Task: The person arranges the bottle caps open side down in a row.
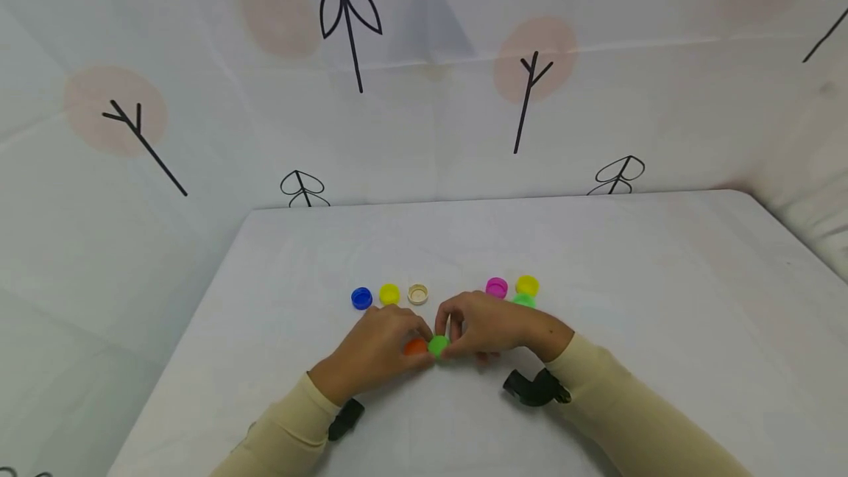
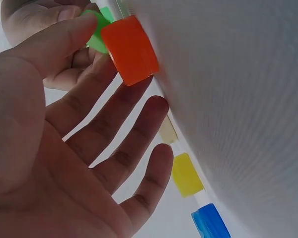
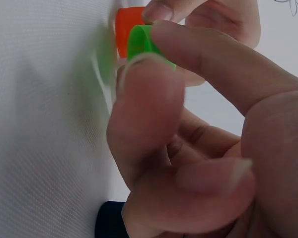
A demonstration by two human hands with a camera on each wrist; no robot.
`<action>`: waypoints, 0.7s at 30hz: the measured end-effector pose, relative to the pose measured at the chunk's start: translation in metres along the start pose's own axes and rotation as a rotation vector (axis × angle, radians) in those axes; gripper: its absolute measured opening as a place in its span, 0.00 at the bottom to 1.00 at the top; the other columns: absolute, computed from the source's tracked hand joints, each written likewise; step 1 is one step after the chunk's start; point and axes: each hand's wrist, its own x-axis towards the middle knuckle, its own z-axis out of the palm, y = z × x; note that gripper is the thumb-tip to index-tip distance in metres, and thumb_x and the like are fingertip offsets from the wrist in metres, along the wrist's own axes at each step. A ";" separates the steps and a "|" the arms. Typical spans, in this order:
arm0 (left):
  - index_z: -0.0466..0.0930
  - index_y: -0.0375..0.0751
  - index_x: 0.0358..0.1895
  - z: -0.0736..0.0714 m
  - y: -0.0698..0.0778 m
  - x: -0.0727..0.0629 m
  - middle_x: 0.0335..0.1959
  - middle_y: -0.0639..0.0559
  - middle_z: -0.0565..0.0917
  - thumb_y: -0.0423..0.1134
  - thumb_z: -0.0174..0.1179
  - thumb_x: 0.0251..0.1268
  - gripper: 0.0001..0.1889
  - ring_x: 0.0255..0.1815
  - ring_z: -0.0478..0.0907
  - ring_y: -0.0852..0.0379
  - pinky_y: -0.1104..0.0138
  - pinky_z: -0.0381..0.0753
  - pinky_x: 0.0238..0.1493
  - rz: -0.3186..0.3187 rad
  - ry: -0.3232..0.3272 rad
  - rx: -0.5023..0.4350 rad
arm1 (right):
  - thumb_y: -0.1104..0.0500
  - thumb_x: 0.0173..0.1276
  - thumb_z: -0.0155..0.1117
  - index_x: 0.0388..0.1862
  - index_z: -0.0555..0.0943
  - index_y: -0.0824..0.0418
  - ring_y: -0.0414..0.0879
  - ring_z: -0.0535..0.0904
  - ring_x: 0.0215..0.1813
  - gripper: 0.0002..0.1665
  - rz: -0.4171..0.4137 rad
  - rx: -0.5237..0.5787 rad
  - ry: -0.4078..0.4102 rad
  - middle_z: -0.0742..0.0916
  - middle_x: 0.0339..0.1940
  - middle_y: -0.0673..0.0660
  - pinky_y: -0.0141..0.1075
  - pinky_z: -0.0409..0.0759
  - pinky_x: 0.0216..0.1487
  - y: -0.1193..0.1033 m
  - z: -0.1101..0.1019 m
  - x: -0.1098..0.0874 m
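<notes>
An upturned-looking green bottle cap point(image 1: 438, 347) lies between both hands. My right hand point(image 1: 493, 326) pinches it between thumb and index finger, its other fingers curled beneath. From the other side my left hand point(image 1: 380, 344) holds the same cap at thumb and index tips; its remaining fingers spread out in the left wrist view. An orange bottle cap point(image 2: 130, 51) stands on the table right beside the green one, framed by the left thumb and index finger in the head view. The right wrist view shows the green cap's rim point(image 3: 139, 39), partly covered by fingertips.
Behind the left hand, blue point(image 1: 361, 298), yellow point(image 1: 389, 294) and clear tan point(image 1: 418, 294) caps form a row. Behind the right hand sit magenta point(image 1: 497, 288), yellow point(image 1: 527, 285) and green point(image 1: 524, 301) caps. A dark blue object point(image 3: 110, 219) shows below the right fingers.
</notes>
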 end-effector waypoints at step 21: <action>0.89 0.51 0.38 0.006 0.002 0.000 0.38 0.60 0.88 0.49 0.74 0.55 0.10 0.43 0.80 0.60 0.68 0.73 0.41 -0.010 0.020 0.039 | 0.59 0.61 0.75 0.39 0.78 0.54 0.43 0.76 0.12 0.13 0.056 -0.065 -0.035 0.83 0.21 0.51 0.31 0.76 0.19 0.001 0.007 0.003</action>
